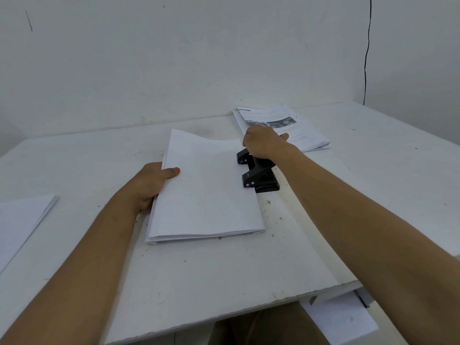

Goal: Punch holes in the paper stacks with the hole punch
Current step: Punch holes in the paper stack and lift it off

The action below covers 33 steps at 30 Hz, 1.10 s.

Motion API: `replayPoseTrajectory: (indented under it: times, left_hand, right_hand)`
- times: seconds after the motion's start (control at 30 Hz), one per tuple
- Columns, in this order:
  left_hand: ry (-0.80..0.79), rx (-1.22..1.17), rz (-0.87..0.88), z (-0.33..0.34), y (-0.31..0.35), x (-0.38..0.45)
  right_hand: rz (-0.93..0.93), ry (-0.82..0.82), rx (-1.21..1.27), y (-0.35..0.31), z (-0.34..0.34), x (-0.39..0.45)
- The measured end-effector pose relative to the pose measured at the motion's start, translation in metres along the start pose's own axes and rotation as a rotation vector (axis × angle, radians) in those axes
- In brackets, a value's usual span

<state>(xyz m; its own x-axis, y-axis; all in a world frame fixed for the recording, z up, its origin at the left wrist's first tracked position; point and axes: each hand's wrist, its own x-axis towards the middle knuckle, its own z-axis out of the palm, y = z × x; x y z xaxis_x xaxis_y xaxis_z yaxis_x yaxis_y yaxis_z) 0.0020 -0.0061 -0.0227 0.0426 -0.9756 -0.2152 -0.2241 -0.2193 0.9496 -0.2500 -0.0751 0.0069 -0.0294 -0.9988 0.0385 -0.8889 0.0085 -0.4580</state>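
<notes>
Paper stack mid-bench, right edge in hole punch: light, floppy, sheets slip. Left hand pinches left edge. Right hand curled over punch lever; likely stiff, press squarely.

nothing here can be read. the printed paper stack at the far side of the counter carries lines of text and a dark photo, but the print is too small and blurred to make out.
</notes>
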Motion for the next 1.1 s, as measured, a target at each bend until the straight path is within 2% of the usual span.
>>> replayPoseTrajectory:
  times: [0.2,0.5,0.77,0.87,1.1]
  left_hand:
    - [-0.004,0.009,-0.003,0.0,0.0,-0.001]
    - [0.009,0.007,0.009,0.002,-0.001,0.0]
    - [0.014,0.009,0.023,0.001,-0.002,0.003]
    - [0.007,0.009,0.018,0.001,-0.003,0.006]
    - [0.021,-0.03,0.019,0.001,-0.005,0.006]
  right_hand:
    - [-0.008,-0.009,-0.004,0.001,0.001,0.001]
    - [0.028,0.088,-0.013,0.014,0.007,-0.005]
    - [0.007,0.148,-0.159,0.015,0.009,-0.006]
    - [0.027,0.24,-0.106,0.024,0.017,-0.008]
    - [0.074,0.334,0.011,0.034,0.028,-0.013]
